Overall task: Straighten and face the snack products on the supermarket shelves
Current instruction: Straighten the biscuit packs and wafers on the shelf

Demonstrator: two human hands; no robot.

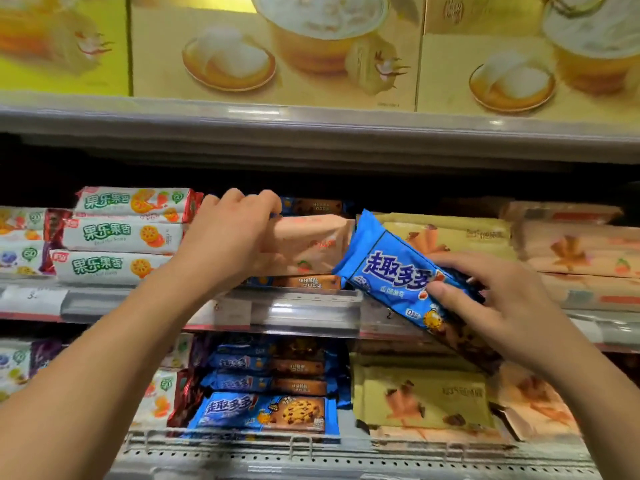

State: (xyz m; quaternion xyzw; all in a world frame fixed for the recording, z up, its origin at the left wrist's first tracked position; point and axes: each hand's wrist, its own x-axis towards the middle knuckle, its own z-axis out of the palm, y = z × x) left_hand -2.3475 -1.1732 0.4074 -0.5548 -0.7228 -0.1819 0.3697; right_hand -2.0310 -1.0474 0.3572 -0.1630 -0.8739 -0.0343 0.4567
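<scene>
Two hands work at the middle shelf (311,299) in the head view. The left hand (228,233) curls its fingers over the top edge of a peach pack (308,247) standing on that shelf. The right hand (498,299) pinches a tilted blue cookie pack (388,268), thumb on its face, just beside the peach pack and in front of the yellow packs (460,233).

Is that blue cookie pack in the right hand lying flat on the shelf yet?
No. The blue cookie pack is tilted, held by the right hand in front of the shelf edge.
</scene>
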